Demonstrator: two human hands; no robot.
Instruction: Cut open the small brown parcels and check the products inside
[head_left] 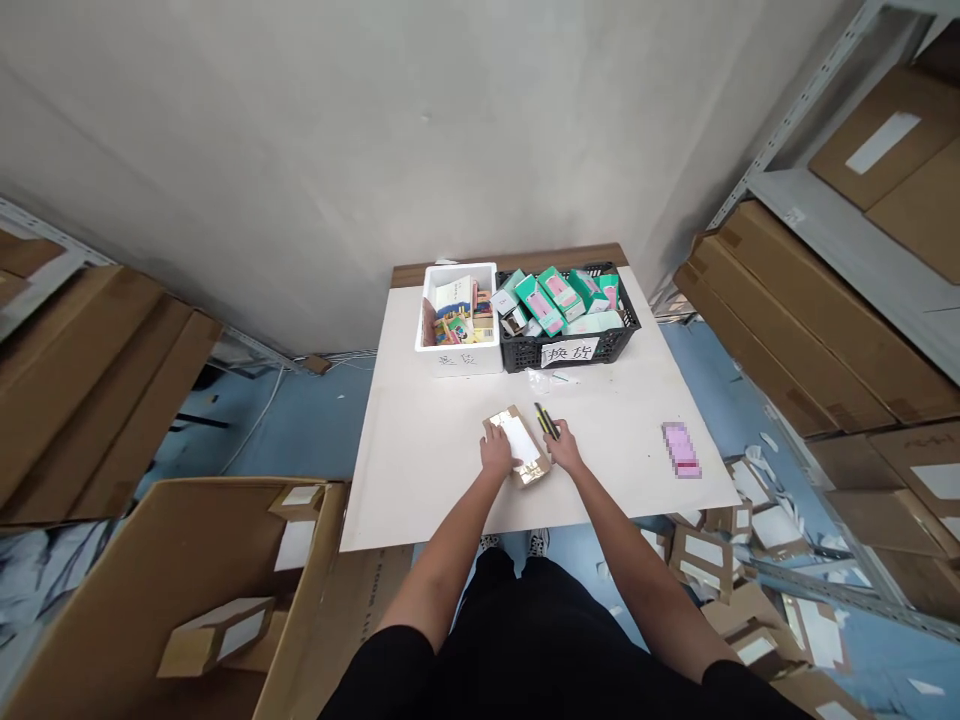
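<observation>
A small brown cardboard parcel (517, 442) with a white label lies on the white table (420, 470) in front of me. My left hand (496, 452) rests on its left side, fingers curled over the edge. My right hand (562, 446) is at the parcel's right side and grips a black and yellow utility knife (544, 420), whose tip points away from me.
A white box (459, 318) of mixed items and a black crate (570, 318) of green boxes stand at the table's far edge. A pink item (679, 449) lies at the right. An open carton (172, 600) sits low left. Small parcels litter the blue floor at right, beside shelving.
</observation>
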